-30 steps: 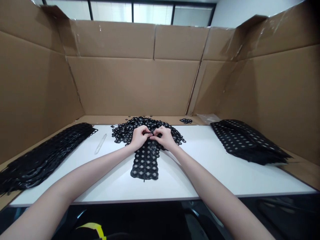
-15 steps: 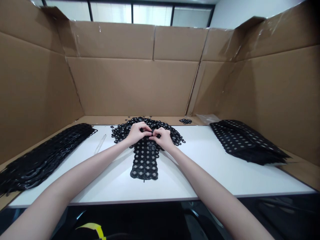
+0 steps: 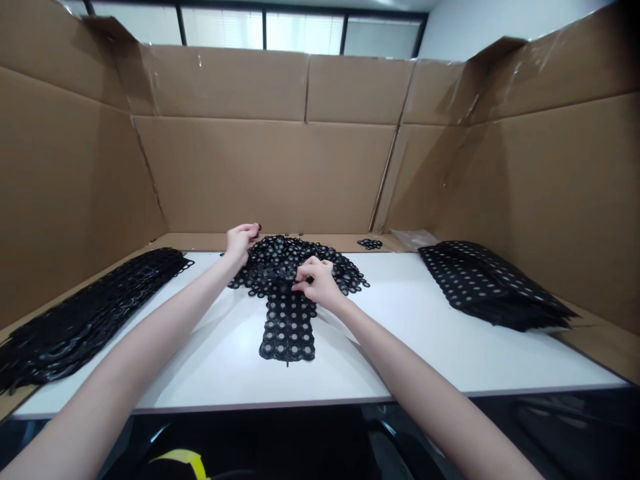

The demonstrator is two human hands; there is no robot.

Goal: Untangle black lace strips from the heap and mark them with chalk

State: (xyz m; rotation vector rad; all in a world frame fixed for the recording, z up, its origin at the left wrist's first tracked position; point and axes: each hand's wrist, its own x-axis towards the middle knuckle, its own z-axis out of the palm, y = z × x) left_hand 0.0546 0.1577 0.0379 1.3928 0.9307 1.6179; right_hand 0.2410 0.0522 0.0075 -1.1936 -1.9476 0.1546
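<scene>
My left hand (image 3: 241,244) is raised at the left rear of a heap of small black rings (image 3: 280,250). Its fingers pinch a small dark piece (image 3: 258,230) that looks like one of these rings. In front of the heap lies a black strip with rows of round pale-centred spots (image 3: 289,330), flat on the white table. Over the strip's far end is my right hand (image 3: 317,281), its thumb and fingers closed together. What sits between those fingertips is too small to make out.
Long black strands of linked rings (image 3: 95,310) are piled at the left. A stack of black spotted sheets (image 3: 493,283) lies at the right, near a clear plastic bag (image 3: 414,238). A few rings (image 3: 370,244) rest at the back. Cardboard walls (image 3: 265,173) enclose the table (image 3: 400,320).
My left hand has left the strip's far end and moved left and back, with a small dark piece in its fingers. The right hand has shifted slightly toward me. The clear pen-like stick is now hidden.
</scene>
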